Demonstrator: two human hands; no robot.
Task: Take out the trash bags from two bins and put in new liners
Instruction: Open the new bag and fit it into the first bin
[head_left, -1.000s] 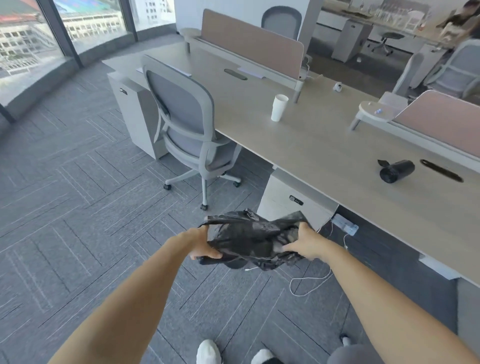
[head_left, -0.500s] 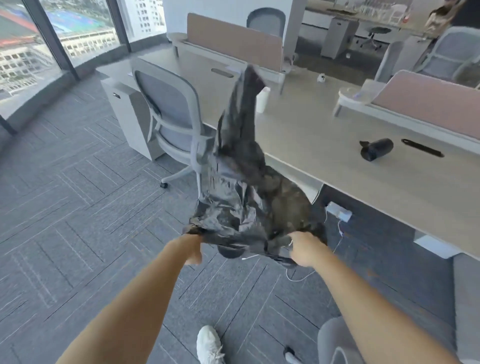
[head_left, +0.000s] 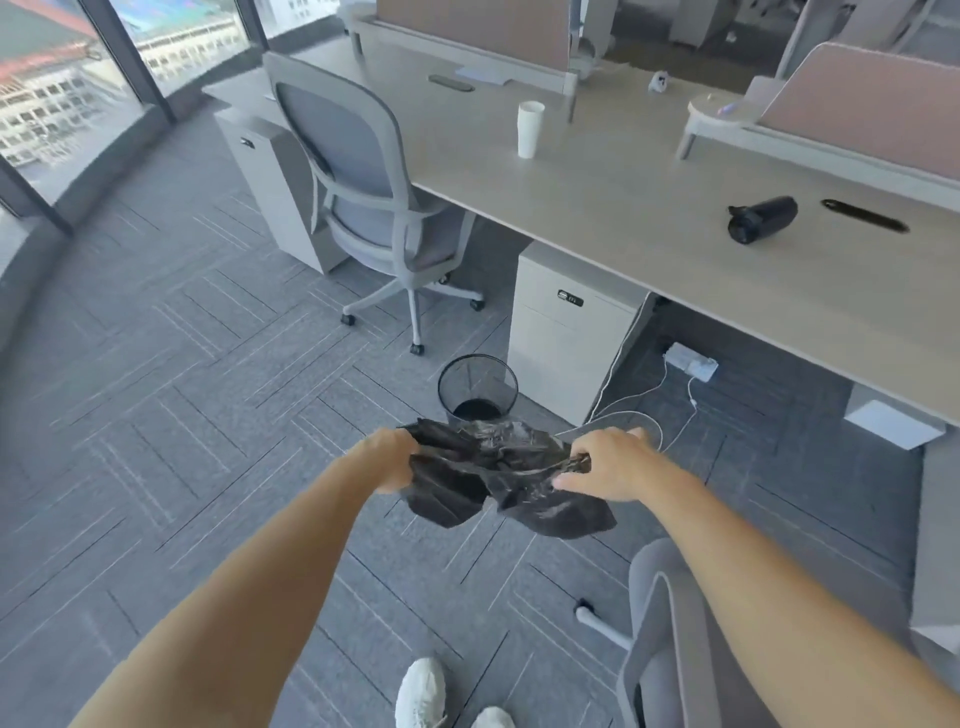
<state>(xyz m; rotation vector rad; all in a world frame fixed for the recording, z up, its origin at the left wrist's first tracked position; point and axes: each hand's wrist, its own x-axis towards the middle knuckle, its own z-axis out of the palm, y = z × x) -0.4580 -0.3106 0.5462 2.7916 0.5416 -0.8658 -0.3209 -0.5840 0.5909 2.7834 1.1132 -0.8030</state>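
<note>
While both hands hold the liner (head_left: 498, 483), it hangs crumpled in the air on the near side of the bin (head_left: 478, 384). It covers the bin's near rim from this angle; can't tell if the two touch. Left hand (head_left: 395, 460): fingers curled round the liner's left edge. Right hand (head_left: 605, 465): thumb and fingers pinching the bunched right edge. Liner is black, stretched loosely between the hands, two folds sagging below them. Bin is black wire mesh, upright on grey carpet, mouth open, dark base visible inside. Just right of the bin: white drawer cabinet (head_left: 566, 332) under the desk (head_left: 623, 208). Further right of the bin, past the cabinet: white charger (head_left: 691, 359) on the floor. Beyond the bin to the left: grey chair (head_left: 363, 182) pushed toward the desk. Beyond the bin on the desk: white cup (head_left: 530, 129) upright, and black bottle (head_left: 761, 219) on its side, further right. Near side of the bin: white shoes (head_left: 423, 693) at the frame bottom. Near-right of the bin: second grey chair (head_left: 670, 639).
</note>
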